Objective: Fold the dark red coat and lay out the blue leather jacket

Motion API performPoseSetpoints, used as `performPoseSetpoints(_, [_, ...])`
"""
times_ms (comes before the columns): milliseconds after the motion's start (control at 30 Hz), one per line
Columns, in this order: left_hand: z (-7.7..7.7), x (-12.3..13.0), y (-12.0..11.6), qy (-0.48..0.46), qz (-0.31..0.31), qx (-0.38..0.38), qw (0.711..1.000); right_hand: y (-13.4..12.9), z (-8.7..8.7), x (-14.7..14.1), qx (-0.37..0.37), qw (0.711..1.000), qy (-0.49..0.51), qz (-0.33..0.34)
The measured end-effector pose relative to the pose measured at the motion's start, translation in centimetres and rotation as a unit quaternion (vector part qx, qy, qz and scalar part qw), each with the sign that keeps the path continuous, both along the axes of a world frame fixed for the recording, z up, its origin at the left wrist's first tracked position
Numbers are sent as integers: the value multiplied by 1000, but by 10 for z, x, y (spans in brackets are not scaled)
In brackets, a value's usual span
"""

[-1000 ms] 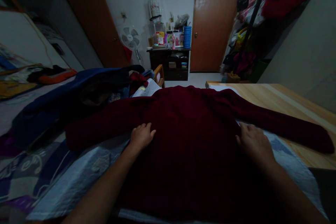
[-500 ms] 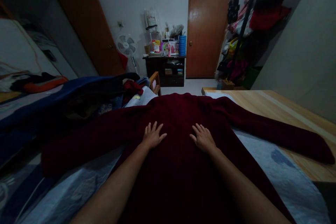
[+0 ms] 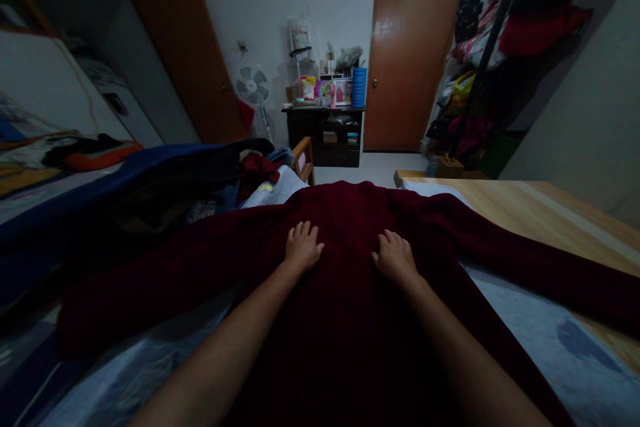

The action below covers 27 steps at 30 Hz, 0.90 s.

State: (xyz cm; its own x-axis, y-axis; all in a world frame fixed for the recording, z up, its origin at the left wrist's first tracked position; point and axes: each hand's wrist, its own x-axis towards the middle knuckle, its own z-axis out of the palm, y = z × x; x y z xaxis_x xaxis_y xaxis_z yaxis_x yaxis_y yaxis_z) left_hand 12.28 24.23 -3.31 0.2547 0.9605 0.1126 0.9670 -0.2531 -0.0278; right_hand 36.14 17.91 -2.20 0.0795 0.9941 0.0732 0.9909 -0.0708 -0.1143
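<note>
A dark red long-sleeved garment (image 3: pixel 345 320), like a coat or long sweater, lies spread out with its collar end away from me. One sleeve (image 3: pixel 150 287) stretches out to the left, the other (image 3: pixel 540 260) to the right. On its upper left part rests my left hand (image 3: pixel 303 248), palm down, fingers apart. My right hand (image 3: pixel 395 255) lies on the upper right part, palm down too, its fingers slightly bent. Neither hand grips the cloth. Beneath the garment is a pale blue patterned cloth (image 3: pixel 560 347).
Dark clothes (image 3: pixel 165 187) are heaped at the left. A wooden board (image 3: pixel 550 210) extends to the right. Farther off stand a fan (image 3: pixel 253 85), a black cabinet (image 3: pixel 325 140) with items on top, and a closed door (image 3: pixel 400 53). Bags and clothes (image 3: pixel 530 27) hang at the right.
Both hands have slid slightly farther toward the collar, and their fingers look a little less spread. The view has shifted left a bit, so the room appears moved to the right.
</note>
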Motion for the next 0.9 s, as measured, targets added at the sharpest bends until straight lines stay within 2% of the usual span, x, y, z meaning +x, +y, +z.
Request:
performPoseSetpoints(100, [-10,13,22,-28,-65,8,997,26,-11,-15,-4,998,43,47])
performPoseSetpoints(267, [-26,22,42,-39,-116,-43,992,47,-36,-14,-23,996,65,59])
performPoseSetpoints(333, [-31,19,47,-40,-104,-61,992,49,-42,-6,-27,996,63,52])
performPoseSetpoints(467, [-37,7,53,-46,-21,-66,997,50,-47,15,-29,999,42,-3])
performPoseSetpoints(600, [-30,2,59,-39,65,-62,995,55,-46,32,-21,996,30,-80])
performPoseSetpoints(700, [-18,9,65,-24,105,-40,993,63,-39,31,-2,992,37,-125])
performPoseSetpoints(800, [-10,21,74,-23,69,18,997,79,-30,18,18,993,48,-110])
performPoseSetpoints(900, [-9,32,87,-34,-28,38,998,98,-26,4,13,997,66,-26])
